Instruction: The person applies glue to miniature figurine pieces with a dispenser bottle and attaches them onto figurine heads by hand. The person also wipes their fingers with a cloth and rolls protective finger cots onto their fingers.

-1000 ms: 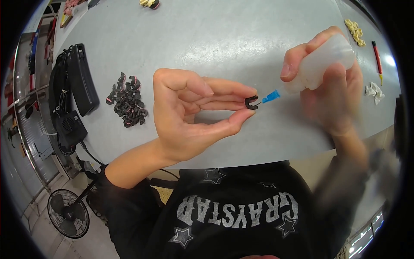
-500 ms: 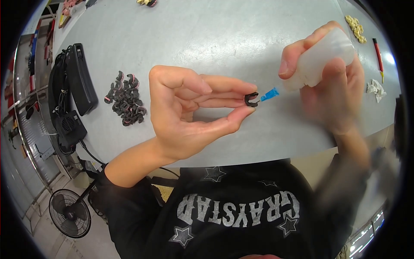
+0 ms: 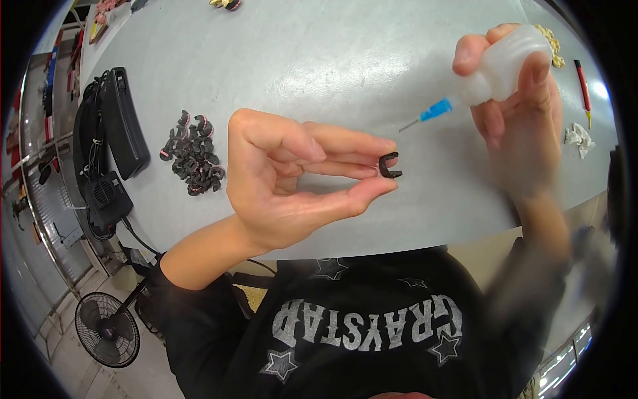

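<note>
Between thumb and fingertips, my left hand [image 3: 282,176] pinches a small black horseshoe-shaped piece [image 3: 383,167] whose opening faces right. My right hand [image 3: 525,113] is wrapped round a translucent white squeeze bottle [image 3: 515,63]. From the bottle's lower end juts a blue-hubbed dispensing needle [image 3: 436,110], pointing down and left. The needle's tip is above the black piece and apart from it. To the left of my left hand lies a heap of similar black horseshoe-shaped pieces [image 3: 196,156], some with pink edges.
A black power box with cables [image 3: 126,123] lies along the grey table's [image 3: 299,60] left side. Cream-coloured pieces [image 3: 558,56], a red pen-like tool [image 3: 582,85] and crumpled white tissue [image 3: 580,139] are at the right. A black fan [image 3: 106,329] stands beyond the table at lower left.
My right hand has lifted the bottle up and to the right, so its needle has left the black piece. My left hand keeps hold of the piece, which is slightly lower and turned a little.
</note>
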The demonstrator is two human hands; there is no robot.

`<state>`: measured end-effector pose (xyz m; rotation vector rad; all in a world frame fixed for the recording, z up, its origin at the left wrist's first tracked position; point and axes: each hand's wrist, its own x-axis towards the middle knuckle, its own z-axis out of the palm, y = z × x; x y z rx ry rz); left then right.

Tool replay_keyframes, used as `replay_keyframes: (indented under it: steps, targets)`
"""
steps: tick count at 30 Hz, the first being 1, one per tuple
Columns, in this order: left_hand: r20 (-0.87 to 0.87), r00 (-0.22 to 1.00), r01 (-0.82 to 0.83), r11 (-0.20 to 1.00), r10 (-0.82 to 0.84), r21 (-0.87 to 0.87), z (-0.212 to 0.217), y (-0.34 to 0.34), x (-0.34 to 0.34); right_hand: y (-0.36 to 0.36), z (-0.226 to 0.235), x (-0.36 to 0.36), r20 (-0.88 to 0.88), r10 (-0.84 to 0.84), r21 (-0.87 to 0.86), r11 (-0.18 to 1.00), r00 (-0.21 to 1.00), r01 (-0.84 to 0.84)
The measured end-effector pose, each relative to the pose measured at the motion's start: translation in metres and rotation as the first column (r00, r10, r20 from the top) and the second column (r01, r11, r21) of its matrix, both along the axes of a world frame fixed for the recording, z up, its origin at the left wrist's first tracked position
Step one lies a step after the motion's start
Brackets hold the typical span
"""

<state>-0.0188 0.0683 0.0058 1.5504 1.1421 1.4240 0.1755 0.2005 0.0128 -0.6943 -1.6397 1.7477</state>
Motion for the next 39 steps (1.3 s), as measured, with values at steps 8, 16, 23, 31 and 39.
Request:
replay_keyframes:
  steps: [8,16,23,31,39]
  targets:
    - [0.066,0.996,0.058,0.997,-0.061,0.054,0.002,-0.003,-0.002,0.004,-0.002,-0.001,-0.086,-0.143,-0.193,0.973,0.986,0.124]
    - [0.097,0.98,0.159,0.974,-0.176,0.158,0.001,-0.007,-0.008,0.009,0.007,-0.002,-0.174,-0.03,-0.221,0.975,0.984,-0.01]
    - [0.123,0.989,0.06,0.981,-0.083,0.183,-0.002,-0.008,0.003,0.019,0.012,0.0,-0.001,0.031,-0.279,0.96,1.0,-0.03]
    - [-0.303,0.935,-0.125,0.971,0.185,0.206,-0.003,0.007,0.004,0.009,0.036,-0.02,0.215,-0.357,0.043,0.934,0.909,0.356]
    - [-0.494,0.831,-0.207,0.966,0.256,0.152,0.005,0.001,0.012,0.032,-0.021,-0.006,0.038,-0.255,0.642,0.747,0.966,0.173]
